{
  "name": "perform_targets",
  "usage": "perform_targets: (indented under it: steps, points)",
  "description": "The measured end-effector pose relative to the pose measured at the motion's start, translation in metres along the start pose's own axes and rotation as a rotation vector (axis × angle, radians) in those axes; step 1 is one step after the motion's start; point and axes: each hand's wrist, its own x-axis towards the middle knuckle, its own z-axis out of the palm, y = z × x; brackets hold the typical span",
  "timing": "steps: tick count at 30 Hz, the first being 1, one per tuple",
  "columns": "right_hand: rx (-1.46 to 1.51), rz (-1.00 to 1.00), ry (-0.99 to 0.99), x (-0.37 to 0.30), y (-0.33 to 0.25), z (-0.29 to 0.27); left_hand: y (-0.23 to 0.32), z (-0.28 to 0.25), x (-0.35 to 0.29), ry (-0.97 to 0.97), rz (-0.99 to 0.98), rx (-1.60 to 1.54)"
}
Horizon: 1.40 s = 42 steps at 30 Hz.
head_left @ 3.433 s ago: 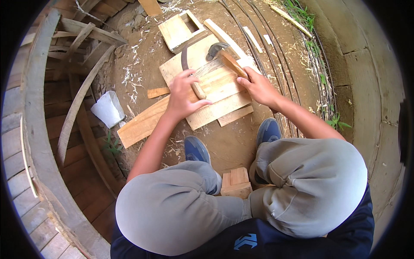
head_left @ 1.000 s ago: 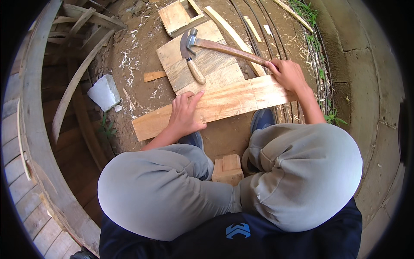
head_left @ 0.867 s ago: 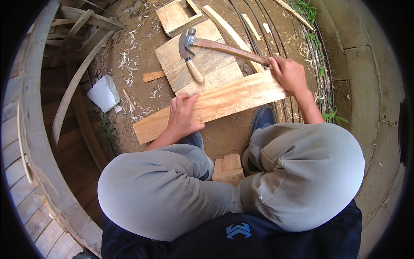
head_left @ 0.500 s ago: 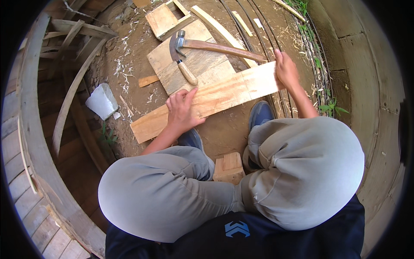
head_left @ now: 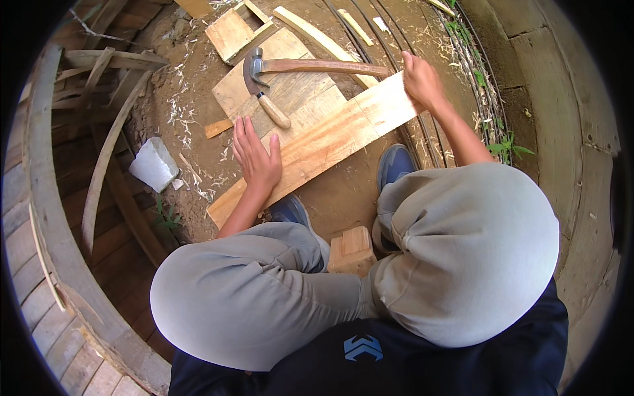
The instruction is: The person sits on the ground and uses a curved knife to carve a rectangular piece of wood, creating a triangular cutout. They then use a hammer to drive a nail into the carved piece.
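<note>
A long pale wooden plank (head_left: 330, 135) slants in front of my feet, its right end farther from me than its left. My right hand (head_left: 422, 82) is closed around that right end. Near the other end my left hand (head_left: 259, 155) lies across the plank with its fingers stretched out and thumb apart, not gripping it. Just beyond the plank, a claw hammer (head_left: 317, 66) with a wooden handle lies on flat boards (head_left: 297, 89). A curved-bladed knife (head_left: 274, 111) with a light wooden handle rests there too, its blade beside the hammer head.
A small wooden box (head_left: 231, 33) stands at the far side. A whitish stone block (head_left: 154, 164) is on the ground at left, and a wooden block (head_left: 350, 249) sits between my legs. Dark rods (head_left: 396, 33) run along the right. A curved timber frame (head_left: 46, 165) borders the left, a plank wall (head_left: 555, 99) the right.
My left hand has loosened from the plank's near edge and spread its fingers. The plank now slants more steeply, its left end nearer me. The view has shifted slightly.
</note>
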Motion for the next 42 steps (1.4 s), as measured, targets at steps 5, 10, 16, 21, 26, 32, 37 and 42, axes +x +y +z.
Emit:
perform_targets:
  steps: [5, 10, 16, 21, 26, 32, 37, 42]
  points:
    - [0.003, 0.004, -0.001, 0.006, 0.005, 0.007, -0.005, 0.002, 0.004, -0.098, 0.017, 0.032]
    - [0.034, -0.016, -0.042, 0.013, 0.013, 0.011, -0.003, 0.0, 0.004, -0.093, 0.032, -0.026]
    - [0.043, -0.026, -0.084, 0.012, 0.013, 0.011, -0.004, -0.001, 0.002, -0.082, 0.051, -0.041]
    - [0.041, 0.01, -0.12, 0.009, 0.013, 0.012, -0.003, -0.005, -0.002, -0.101, 0.04, -0.045]
    - [0.078, -0.012, -0.125, 0.013, 0.016, 0.014, -0.002, -0.003, 0.001, -0.094, 0.055, -0.05]
    - [0.057, -0.014, -0.146, 0.015, 0.014, 0.017, -0.004, -0.002, 0.004, -0.094, 0.038, -0.049]
    - [0.045, -0.019, -0.187, 0.023, 0.025, 0.022, -0.005, 0.001, 0.005, -0.099, 0.036, -0.059]
    - [0.067, 0.024, -0.229, 0.021, 0.018, 0.017, -0.006, 0.0, 0.004, -0.102, 0.032, -0.05]
